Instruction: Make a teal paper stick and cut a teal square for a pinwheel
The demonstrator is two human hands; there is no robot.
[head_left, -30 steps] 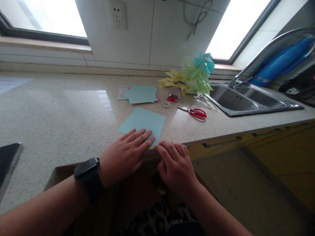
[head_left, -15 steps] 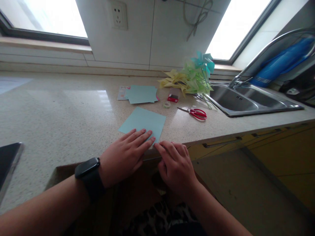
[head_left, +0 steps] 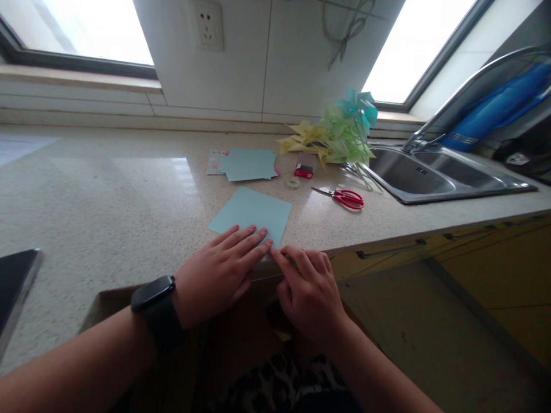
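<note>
1. Through the head camera I have a square of pale blue paper (head_left: 258, 207) lying flat on the speckled worktop (head_left: 129, 212), turned so that one corner points toward the front edge.
2. My left hand (head_left: 226, 258) lies palm down over the near part of that paper, fingers stretched out side by side. Its grip is fully opened out, pressing from above with nothing clasped. A black watch (head_left: 152, 293) sits on that wrist.
3. My right hand (head_left: 310, 287) is at the paper's near corner, fingers bent, the index fingertip close beside the left hand's index fingertip. Its grip is partly curled; I cannot tell whether the corner is pinched there, since the fingers hide it.
4. Beyond the paper I see a stack of pale blue sheets (head_left: 250, 164), with a clear packet (head_left: 214, 163) poking out at its left.
5. Right of the stack are a small red box (head_left: 304, 171) and, just nearer to me, a roll of tape (head_left: 294, 183).
6. Red-handled scissors (head_left: 349, 199) lie farther right, blades pointing left.
7. Behind them, yellow, green and blue paper pinwheels (head_left: 338, 135) are heaped beside the steel sink (head_left: 419, 178).
</note>
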